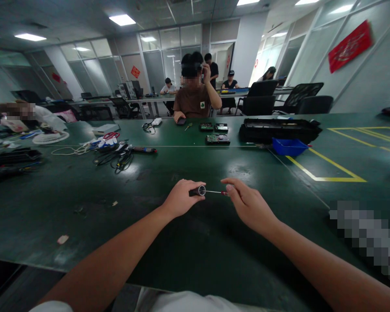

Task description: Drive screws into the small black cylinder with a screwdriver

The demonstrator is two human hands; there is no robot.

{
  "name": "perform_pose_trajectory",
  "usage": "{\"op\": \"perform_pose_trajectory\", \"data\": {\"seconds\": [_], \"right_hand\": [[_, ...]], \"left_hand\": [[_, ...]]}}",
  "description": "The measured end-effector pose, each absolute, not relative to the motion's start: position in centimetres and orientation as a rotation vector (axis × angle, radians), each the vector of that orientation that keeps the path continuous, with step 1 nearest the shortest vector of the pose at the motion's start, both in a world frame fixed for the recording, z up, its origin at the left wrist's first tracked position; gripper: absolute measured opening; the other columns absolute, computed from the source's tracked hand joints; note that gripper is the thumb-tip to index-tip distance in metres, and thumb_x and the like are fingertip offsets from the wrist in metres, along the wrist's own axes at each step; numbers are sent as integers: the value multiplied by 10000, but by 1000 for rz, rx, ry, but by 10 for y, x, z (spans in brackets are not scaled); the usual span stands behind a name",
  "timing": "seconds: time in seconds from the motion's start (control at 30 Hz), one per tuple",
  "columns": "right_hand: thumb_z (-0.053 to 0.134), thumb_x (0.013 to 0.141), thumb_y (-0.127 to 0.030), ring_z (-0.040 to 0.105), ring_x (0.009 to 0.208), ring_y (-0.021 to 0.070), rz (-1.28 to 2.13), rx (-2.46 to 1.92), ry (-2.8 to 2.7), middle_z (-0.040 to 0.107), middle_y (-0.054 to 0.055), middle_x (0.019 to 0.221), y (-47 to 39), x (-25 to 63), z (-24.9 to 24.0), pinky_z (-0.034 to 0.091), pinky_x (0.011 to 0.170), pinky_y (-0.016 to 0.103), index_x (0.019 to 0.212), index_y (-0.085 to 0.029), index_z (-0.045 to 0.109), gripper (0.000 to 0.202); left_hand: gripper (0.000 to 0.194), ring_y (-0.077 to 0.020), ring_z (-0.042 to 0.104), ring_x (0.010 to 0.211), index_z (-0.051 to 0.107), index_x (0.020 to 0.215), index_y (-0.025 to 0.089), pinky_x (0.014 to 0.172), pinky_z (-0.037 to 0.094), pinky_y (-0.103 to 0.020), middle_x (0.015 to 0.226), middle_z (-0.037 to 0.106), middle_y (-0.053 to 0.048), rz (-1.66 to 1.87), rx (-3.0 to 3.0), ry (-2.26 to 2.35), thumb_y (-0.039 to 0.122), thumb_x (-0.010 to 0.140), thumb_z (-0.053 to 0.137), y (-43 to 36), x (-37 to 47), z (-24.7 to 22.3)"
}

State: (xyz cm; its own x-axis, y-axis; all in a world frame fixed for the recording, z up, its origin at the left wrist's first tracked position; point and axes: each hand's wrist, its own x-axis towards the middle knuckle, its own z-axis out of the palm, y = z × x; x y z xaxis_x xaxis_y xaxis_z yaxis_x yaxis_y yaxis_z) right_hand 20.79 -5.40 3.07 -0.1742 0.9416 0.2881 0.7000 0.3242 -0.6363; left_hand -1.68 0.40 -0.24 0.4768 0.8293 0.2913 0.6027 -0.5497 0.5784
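Observation:
Near the middle of the green table, my left hand [181, 198] is closed round a small dark cylindrical part [199, 190] with a pale ring at its end. My right hand [247, 201] pinches the red handle of a thin screwdriver [225, 193] between thumb and fingers. The screwdriver's metal shaft lies level and points left, its tip at the ringed end of the dark part. Whether the tip is inside or only touching cannot be made out.
Cables and tools [117, 151] lie on the green table [169, 234] at the left. Circuit boards [217, 139], a long black housing [279, 129] and a blue tray [289, 147] stand farther back. A person [195, 99] sits opposite.

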Motion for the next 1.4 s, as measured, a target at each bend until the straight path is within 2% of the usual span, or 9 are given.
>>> {"op": "perform_pose_trajectory", "data": {"seconds": [0.1,0.27,0.43,0.53,0.63,0.73,0.87,1.03,1.4], "right_hand": [[394,994,-340,603,595,189,469,-1392,-1982,654,18,740,-56,207,32,435,584,322,1272,-191,510,337],[448,973,-324,657,772,207,506,-1332,-1937,673,40,877,-57,207,29,479,673,329,1227,-217,481,278],[367,1006,-406,635,647,201,557,-1441,-1862,667,19,755,-55,209,28,438,573,319,1157,-229,526,282],[442,979,-379,631,666,195,571,-1378,-1840,675,27,796,-56,208,28,452,595,321,1147,-229,529,241],[533,935,-405,640,751,203,692,-1315,-1713,672,40,845,-54,206,25,490,664,335,1022,-220,583,210],[574,902,-473,637,785,205,869,-1270,-1489,654,42,835,-47,206,20,515,728,358,959,-207,624,277],[554,882,-532,588,620,178,1185,-1132,-1125,582,20,718,-33,210,13,548,650,372,863,-213,575,321],[604,860,-513,587,654,181,1126,-1127,-1075,577,25,749,-27,214,8,568,658,374,883,-219,588,295],[602,903,-479,618,748,157,1025,-1101,-1278,630,15,826,-37,209,9,539,758,345,956,-193,632,293]], "left_hand": [[409,-217,602,971,677,1212,276,893,421,-367,1059,719,-16,795,2330,1189,259,812,760,4,-17,-3],[408,-219,603,955,674,1213,265,887,424,-368,1044,719,-20,785,2326,1211,257,814,757,4,-17,0],[415,-225,595,979,667,1227,283,891,429,-377,1064,714,-23,767,2326,1208,274,820,750,3,-17,0],[414,-223,597,977,660,1236,283,890,429,-379,1064,712,-22,765,2327,1199,281,829,739,3,-17,0],[405,-228,597,973,665,1227,274,878,430,-377,1057,714,-22,773,2325,1218,283,829,739,2,-17,1],[396,-225,606,973,665,1221,270,894,431,-381,1075,717,-24,766,2348,1192,290,832,738,0,-15,3],[398,-226,601,1053,653,1235,285,995,401,-420,1150,703,-27,799,2396,1161,290,844,727,2,-17,3],[408,-228,599,1002,653,1243,273,909,439,-393,1109,706,-35,820,2334,1250,291,843,729,8,-23,2],[412,-213,591,977,656,1235,273,940,407,-388,1068,712,-15,803,2373,1173,275,832,743,2,-17,3]]}}
